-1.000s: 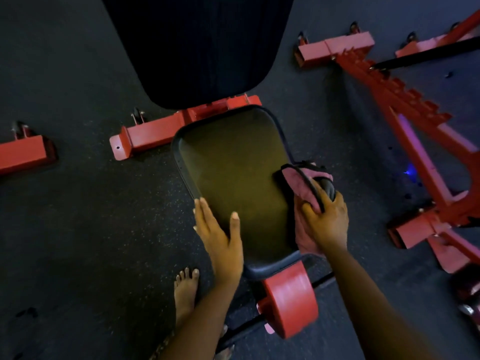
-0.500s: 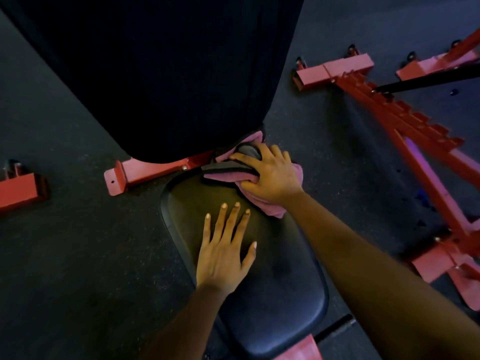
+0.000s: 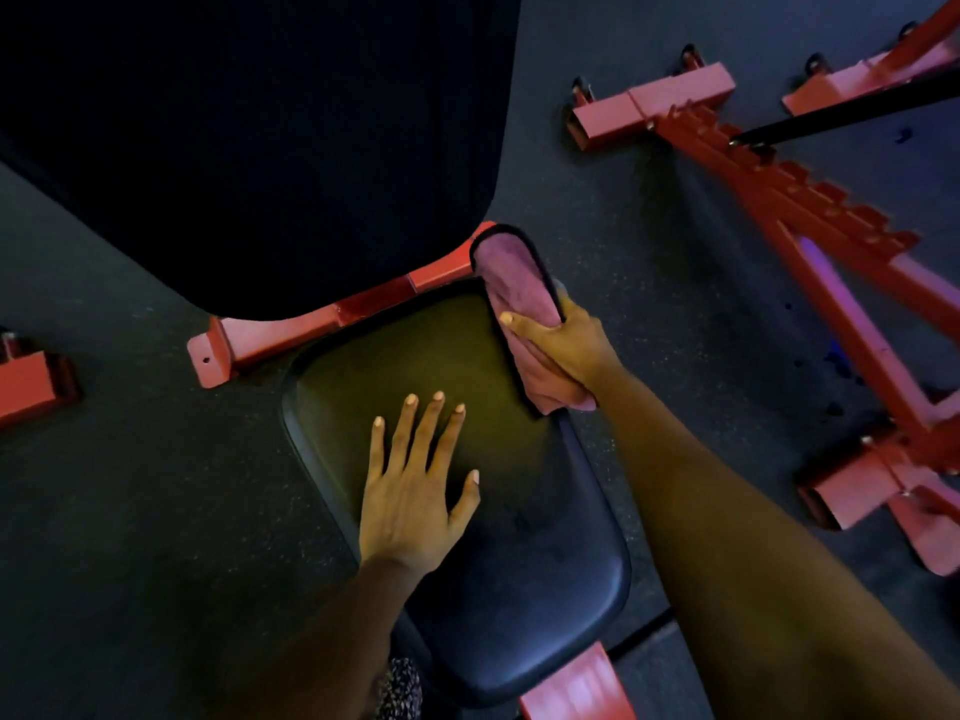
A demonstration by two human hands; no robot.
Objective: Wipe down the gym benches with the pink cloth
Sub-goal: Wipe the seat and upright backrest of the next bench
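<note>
A black padded bench seat (image 3: 545,563) lies below me, with the raised black backrest (image 3: 249,148) behind it. My left hand (image 3: 415,491) rests flat on the middle of the seat, fingers spread. My right hand (image 3: 563,345) is closed around the pink cloth (image 3: 519,288), which has a dark edge. The cloth is pressed against the seat's far right edge, and its upper end stands up toward the backrest.
The bench's red frame crossbar (image 3: 322,324) runs on the dark rubber floor behind the seat. A red notched frame of another machine (image 3: 810,210) stands to the right. A red foot (image 3: 31,387) sits at the far left, and a red pad (image 3: 576,688) below the seat.
My right hand has slid the cloth from the seat's back edge to its far right corner. My left hand has stayed flat on the seat.
</note>
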